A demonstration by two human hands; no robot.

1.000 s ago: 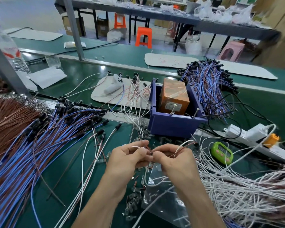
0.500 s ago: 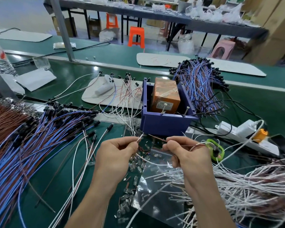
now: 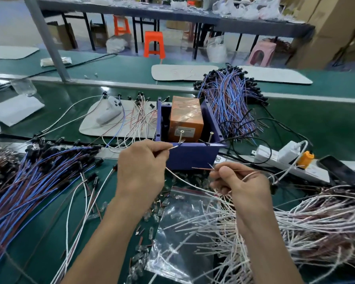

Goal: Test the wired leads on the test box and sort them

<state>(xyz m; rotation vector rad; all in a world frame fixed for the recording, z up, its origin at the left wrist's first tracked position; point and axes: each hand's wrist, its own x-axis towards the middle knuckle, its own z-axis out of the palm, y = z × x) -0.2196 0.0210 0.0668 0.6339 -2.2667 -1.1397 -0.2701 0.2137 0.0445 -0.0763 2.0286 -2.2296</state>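
The test box (image 3: 193, 155) is a purple open bin holding an orange block (image 3: 186, 121), with two metal pins (image 3: 181, 137) standing at its front rim. My left hand (image 3: 140, 171) pinches the white wire end (image 3: 173, 148) of a lead, its bare tip almost at the left pin. My right hand (image 3: 241, 184) pinches the brown wire end (image 3: 201, 168) of the same lead, lower, in front of the box. A heap of white and brown leads (image 3: 295, 226) lies at the right.
Blue and brown leads with black caps are piled at the left (image 3: 35, 181) and behind the box (image 3: 230, 99). A clear plastic bag (image 3: 182, 232) and small clear parts lie between my arms. A white power strip (image 3: 291, 160) and a phone (image 3: 340, 171) sit to the right.
My hands have parted and risen toward the box. The left one has carried its wire tip up to the left pin; the right one holds the other end out in front of the box.
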